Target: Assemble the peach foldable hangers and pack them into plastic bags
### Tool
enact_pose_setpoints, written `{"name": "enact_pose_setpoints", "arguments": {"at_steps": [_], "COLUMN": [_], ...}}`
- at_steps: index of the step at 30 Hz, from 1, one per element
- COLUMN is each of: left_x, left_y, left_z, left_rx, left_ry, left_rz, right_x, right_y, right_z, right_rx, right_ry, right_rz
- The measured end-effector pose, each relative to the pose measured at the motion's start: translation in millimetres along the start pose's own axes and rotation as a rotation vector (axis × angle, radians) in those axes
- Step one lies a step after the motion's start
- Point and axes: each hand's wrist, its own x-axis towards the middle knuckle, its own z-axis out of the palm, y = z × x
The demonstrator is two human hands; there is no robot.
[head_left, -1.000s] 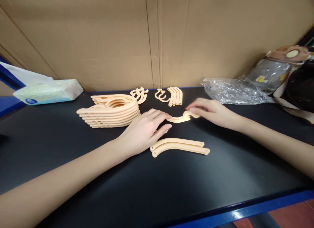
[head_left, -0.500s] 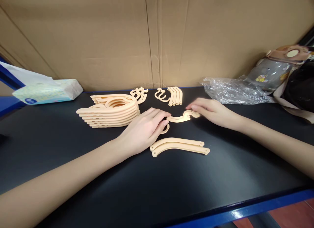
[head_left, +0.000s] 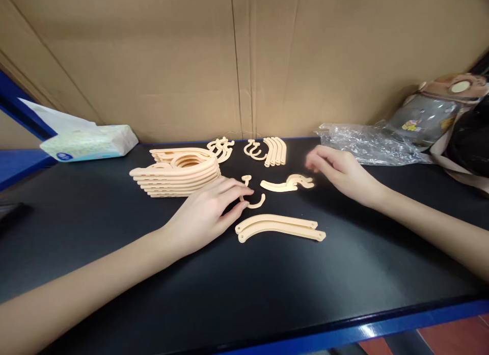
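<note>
Thumb and forefinger of my left hand [head_left: 208, 207] close on the near side of a pale peach plastic hook [head_left: 257, 203] lying on the black table. The hand partly covers the hook. My right hand [head_left: 336, 169] hovers to the right with its fingers curled in, somewhat blurred, and nothing shows in it. Below it to the left lies a curved piece with a wavy end [head_left: 288, 184], touched by neither hand. A pair of long curved arms [head_left: 280, 227] rests side by side nearer to me. Behind my left hand stands a stack of matching flat pieces [head_left: 175, 174].
Several loose hooks [head_left: 221, 148], two more hooks [head_left: 253, 150] and a row of curved arms [head_left: 275, 151] lie at the back. A tissue pack [head_left: 91, 143] is at the left; crumpled clear plastic [head_left: 370, 143] and a bottle [head_left: 428, 113] are at the right. Cardboard [head_left: 171, 64] stands behind.
Both hands have let go of the wavy-ended piece, which now lies alone. My left hand has drawn back to the hook; my right hand has lifted away to the right.
</note>
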Motion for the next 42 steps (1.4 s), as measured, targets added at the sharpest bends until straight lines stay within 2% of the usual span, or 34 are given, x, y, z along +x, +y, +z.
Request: {"name": "enact_pose_setpoints", "arguments": {"at_steps": [3, 9, 20, 24, 31, 34, 38, 42], "left_x": [-6.2, -1.4, -4.6, -4.4, -4.9, -4.4, -3.2, -3.5], "left_y": [-4.1, -2.3, -0.2, 0.0, 0.4, 3.0, 9.3, 16.2], "left_z": [-1.2, -3.0, -3.2, -4.1, -6.0, -8.1, -10.5, -10.2], "left_rx": [0.022, 0.079, 0.113, 0.071, 0.065, 0.062, 0.091, 0.072], "left_ry": [-0.004, -0.024, 0.000, -0.005, 0.028, 0.081, 0.172, 0.168], "left_rz": [0.042, 0.152, 0.038, -0.004, 0.014, 0.089, 0.266, 0.383], "right_x": [-0.7, -1.5, -4.1, -4.1, -8.4, -12.4, -18.4, -22.6], "right_y": [-3.0, -8.5, -11.1, -9.5, -10.8, -17.1, -30.7, -39.6], "right_z": [-0.2, 1.9, 7.5, 9.4, 8.9, 9.9, 12.2, 14.0], "right_rx": [0.027, 0.026, 0.051, 0.055, -0.109, -0.147, -0.222, -0.298], "right_ry": [-0.006, -0.021, 0.072, 0.020, -0.017, -0.021, 0.031, 0.021], "right_rz": [0.017, 0.035, -0.043, -0.105, -0.296, -0.420, -0.541, -0.635]}}
